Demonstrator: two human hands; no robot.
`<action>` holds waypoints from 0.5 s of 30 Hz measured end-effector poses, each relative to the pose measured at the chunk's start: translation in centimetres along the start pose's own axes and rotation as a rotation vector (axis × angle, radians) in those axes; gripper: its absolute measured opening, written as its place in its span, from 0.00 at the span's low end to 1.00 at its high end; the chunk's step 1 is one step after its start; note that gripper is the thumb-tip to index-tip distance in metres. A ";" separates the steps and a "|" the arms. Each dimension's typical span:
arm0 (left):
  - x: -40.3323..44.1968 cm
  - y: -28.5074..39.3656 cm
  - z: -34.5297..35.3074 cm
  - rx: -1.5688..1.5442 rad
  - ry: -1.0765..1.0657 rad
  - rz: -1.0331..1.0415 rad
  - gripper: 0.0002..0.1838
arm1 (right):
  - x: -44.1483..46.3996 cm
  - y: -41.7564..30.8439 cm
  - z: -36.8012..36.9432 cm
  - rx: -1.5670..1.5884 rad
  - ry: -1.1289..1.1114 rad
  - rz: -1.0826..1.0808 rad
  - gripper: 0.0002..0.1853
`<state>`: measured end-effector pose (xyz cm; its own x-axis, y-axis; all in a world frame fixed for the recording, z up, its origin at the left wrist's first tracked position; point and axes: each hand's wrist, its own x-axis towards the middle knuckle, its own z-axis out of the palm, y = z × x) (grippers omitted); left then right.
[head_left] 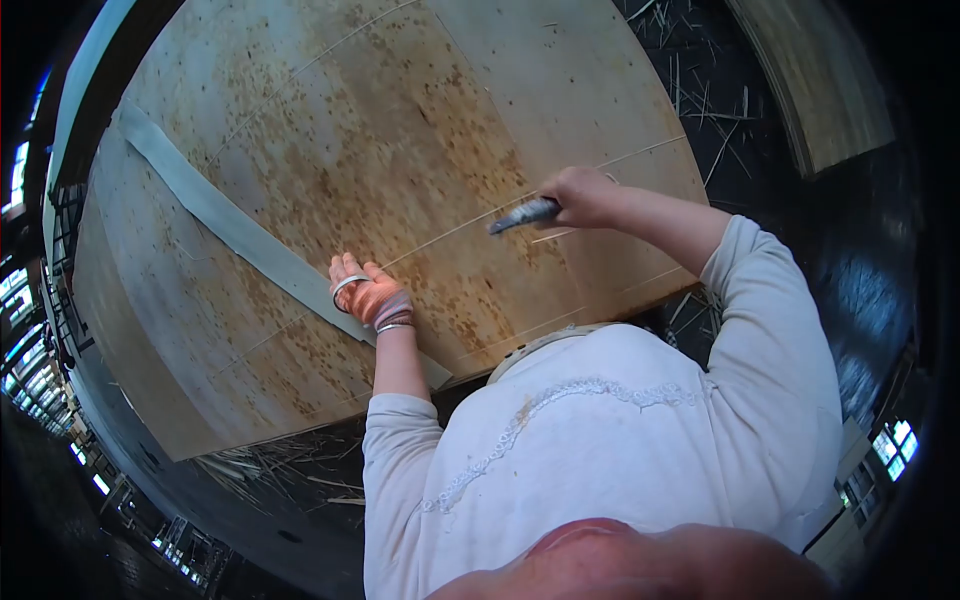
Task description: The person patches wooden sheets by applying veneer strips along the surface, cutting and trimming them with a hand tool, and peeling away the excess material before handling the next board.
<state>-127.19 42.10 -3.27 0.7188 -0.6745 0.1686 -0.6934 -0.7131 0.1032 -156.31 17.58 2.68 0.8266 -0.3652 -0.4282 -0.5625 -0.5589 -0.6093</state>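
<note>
My right hand (582, 197) is closed around a short grey tool with a dark part near my fingers (522, 215). Motion blurs the tool, and its exact kind does not show. It is over a large stained wood veneer sheet (440, 130), close to a thin pale line running across it. My left hand (368, 292), in an orange fingerless covering with a white band over the fingers, lies with fingers stretched out on the sheet. Beneath and beside that hand runs a long pale greenish strip (250, 240), reaching from the sheet's upper left to its near edge.
At the upper right, a stack of wood sheets (825, 85) stands beyond a dark floor scattered with thin wood slivers (715, 115). More slivers (270, 465) lie below the sheet's near left edge. My body is against the near edge.
</note>
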 end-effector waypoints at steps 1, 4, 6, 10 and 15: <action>0.3 0.0 0.1 -0.011 -0.015 -0.014 0.23 | 1.6 -0.4 0.7 0.007 0.205 -0.069 0.13; 3.7 0.1 0.9 -0.074 -0.021 -0.028 0.24 | 8.8 -2.6 -0.5 -0.025 0.587 -0.263 0.11; 7.0 0.5 2.1 -0.097 0.005 -0.017 0.24 | 15.2 -2.8 -1.8 -0.143 0.731 -0.462 0.08; 8.8 2.0 2.3 -0.022 0.025 -0.017 0.22 | 25.2 -2.2 -5.6 -0.262 0.778 -0.618 0.07; 9.1 2.8 1.6 0.025 -0.016 -0.037 0.23 | 31.6 0.2 -9.7 -0.321 0.852 -0.521 0.08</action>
<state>-122.51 33.68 -3.03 0.7447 -0.6505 0.1491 -0.6651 -0.7420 0.0843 -130.17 -1.28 -4.48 0.7739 -0.3565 0.5235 -0.2056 -0.9232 -0.3247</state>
